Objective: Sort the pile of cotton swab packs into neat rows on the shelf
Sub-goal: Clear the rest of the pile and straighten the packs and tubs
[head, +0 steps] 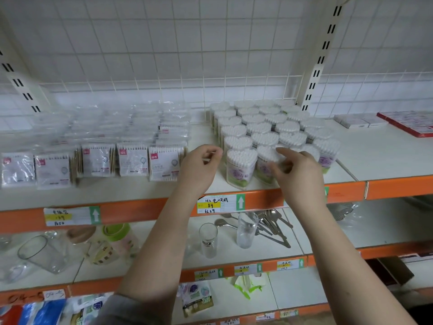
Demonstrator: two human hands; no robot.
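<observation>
Right hand (297, 174) fingers (281, 152) loosely curled over a front heart-shaped swab pack (266, 165); whether they hold it, I cannot tell. Left hand (199, 167) hangs relaxed, empty. Packs stand rowed on the shelf (351, 165): light, rigid, probably slick. Take them by the sides.

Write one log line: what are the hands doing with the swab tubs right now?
left hand: beside front tub, empty | right hand: fingers on next tub | tubs: in rows | shelf
</observation>
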